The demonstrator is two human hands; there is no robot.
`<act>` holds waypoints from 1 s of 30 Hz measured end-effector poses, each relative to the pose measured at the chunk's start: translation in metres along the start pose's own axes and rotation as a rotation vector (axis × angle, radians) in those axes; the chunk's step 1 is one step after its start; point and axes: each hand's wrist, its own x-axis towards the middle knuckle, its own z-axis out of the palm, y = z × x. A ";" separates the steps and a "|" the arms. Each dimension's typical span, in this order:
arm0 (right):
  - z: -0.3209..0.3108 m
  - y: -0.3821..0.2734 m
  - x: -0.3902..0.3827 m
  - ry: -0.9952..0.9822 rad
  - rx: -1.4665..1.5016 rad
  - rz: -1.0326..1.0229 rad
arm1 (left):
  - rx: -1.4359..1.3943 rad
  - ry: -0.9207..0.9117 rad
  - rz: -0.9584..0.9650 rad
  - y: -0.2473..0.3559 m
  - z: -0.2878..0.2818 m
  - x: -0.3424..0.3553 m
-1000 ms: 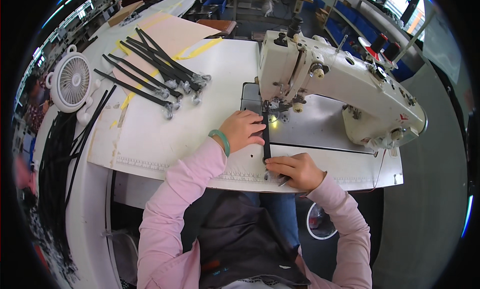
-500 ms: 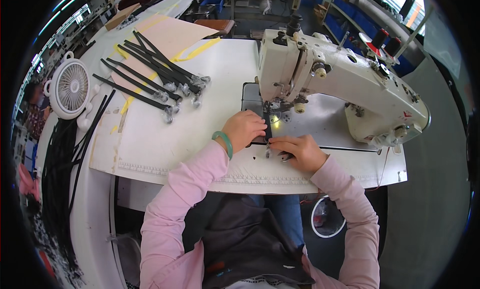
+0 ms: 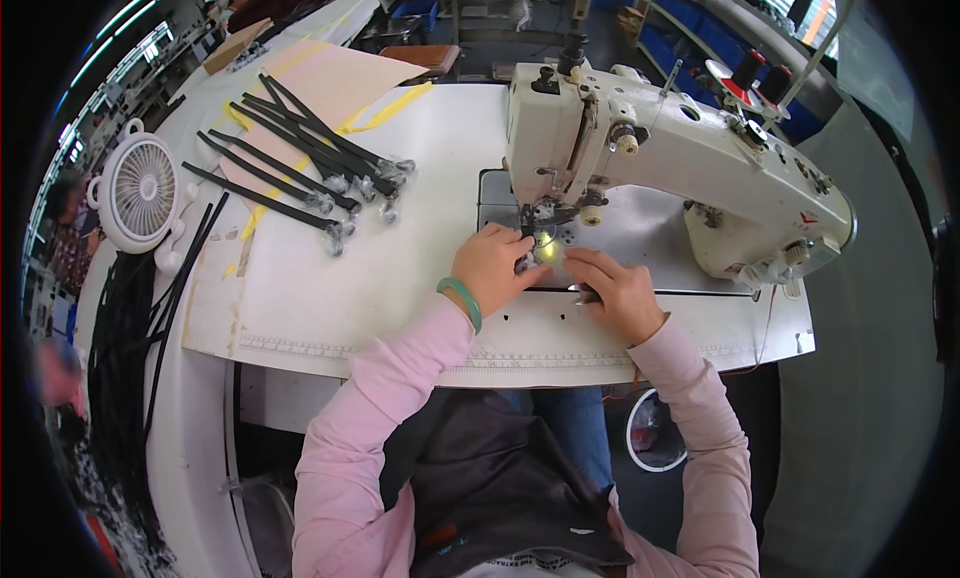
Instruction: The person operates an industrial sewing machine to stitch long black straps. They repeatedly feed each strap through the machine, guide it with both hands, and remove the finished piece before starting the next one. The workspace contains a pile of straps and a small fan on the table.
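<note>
At the lit needle area of a white sewing machine point(image 3: 640, 138), my left hand point(image 3: 492, 266) presses the end of a black strap with its fingertips. Most of that strap is hidden under the fingers and the presser foot; clear plastic wrap point(image 3: 524, 262) shows at its near end. My right hand point(image 3: 622, 296) is just right of it, thumb and forefinger close together near the light spot. A small metal tool point(image 3: 586, 295), perhaps thread snips, is tucked in its curled fingers. Several black straps point(image 3: 310, 143) with plastic-wrapped ends lie fanned out at the left.
A white fan point(image 3: 142, 190) stands at the far left, beside a hanging bundle of long black straps point(image 3: 118, 348). Beige card point(image 3: 345, 78) with yellow tape lies under the fanned straps. Dark thread spools point(image 3: 748, 70) stand behind the machine. A white-rimmed bin point(image 3: 655, 433) is below the table.
The strap has moved away from me under the machine, so its wrapped end is now close to the needle. My right hand has come off the strap, slightly to the right.
</note>
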 end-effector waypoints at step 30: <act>-0.206 0.299 -0.150 1.116 0.074 1.015 | 0.238 -0.019 -0.002 -0.009 0.005 -0.007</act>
